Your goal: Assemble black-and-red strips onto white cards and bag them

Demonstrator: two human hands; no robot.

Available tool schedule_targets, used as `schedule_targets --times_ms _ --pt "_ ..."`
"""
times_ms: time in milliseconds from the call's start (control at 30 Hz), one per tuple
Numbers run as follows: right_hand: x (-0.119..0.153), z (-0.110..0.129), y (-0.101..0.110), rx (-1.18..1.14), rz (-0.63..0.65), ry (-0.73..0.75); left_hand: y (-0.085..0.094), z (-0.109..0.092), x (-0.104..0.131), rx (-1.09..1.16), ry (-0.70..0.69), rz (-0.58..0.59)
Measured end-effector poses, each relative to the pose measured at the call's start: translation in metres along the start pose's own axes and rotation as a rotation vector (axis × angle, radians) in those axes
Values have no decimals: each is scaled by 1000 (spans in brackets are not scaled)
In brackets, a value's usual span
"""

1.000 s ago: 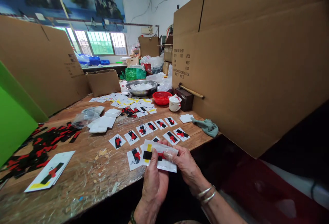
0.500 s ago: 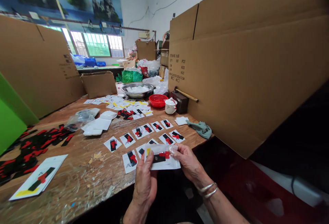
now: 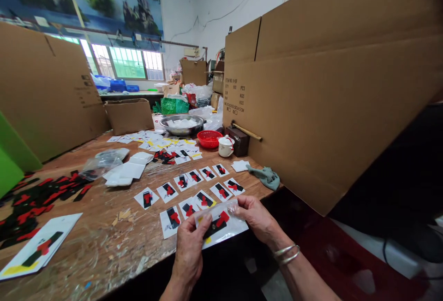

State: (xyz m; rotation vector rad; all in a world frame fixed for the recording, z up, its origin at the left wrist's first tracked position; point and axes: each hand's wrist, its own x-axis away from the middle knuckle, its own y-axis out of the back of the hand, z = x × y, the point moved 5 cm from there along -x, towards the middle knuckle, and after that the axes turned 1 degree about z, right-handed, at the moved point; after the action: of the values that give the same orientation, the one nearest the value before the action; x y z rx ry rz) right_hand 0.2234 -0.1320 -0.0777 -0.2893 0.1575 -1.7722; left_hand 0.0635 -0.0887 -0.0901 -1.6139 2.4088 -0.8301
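A clear plastic bag (image 3: 233, 233) with a white card and a black and red piece in it is stretched between my two hands at the table's front edge. My left hand (image 3: 190, 245) pinches its left end, thumb on top. At its upper right corner my right hand (image 3: 258, 218), with silver bangles at the wrist, grips the plastic. Just beyond lie rows of small white cards (image 3: 167, 191), each with a black and red piece on it. A stack of larger cards (image 3: 65, 225) rests at the left.
Black and red pieces (image 3: 51, 199) are heaped at the left. Farther back are a metal bowl (image 3: 182, 131), a red basket (image 3: 209, 145), a lidded white cup (image 3: 226, 150) and a grey-green cloth (image 3: 266, 177). A large carton (image 3: 311, 107) stands at the right.
The bag has tilted and moved slightly lower, its right side swung toward me. Both hands still hold it. The whole view has shifted a little.
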Motion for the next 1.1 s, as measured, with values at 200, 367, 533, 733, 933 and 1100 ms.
schedule_targets --times_ms 200,367,533,733,933,1100 --pt "9 2 -9 45 9 17 9 -4 0 15 -127 -107" --pt "10 4 -15 195 -50 109 10 -16 8 -162 -134 -22" --pt "9 12 -31 344 84 103 6 -49 9 -491 -258 18" --pt "6 17 -47 507 173 86 8 -48 8 -464 -197 64" --pt "-4 19 -58 571 232 155 18 -43 14 -303 -152 16" --pt "-8 16 -76 681 304 198 31 -44 18 -300 -183 -3"
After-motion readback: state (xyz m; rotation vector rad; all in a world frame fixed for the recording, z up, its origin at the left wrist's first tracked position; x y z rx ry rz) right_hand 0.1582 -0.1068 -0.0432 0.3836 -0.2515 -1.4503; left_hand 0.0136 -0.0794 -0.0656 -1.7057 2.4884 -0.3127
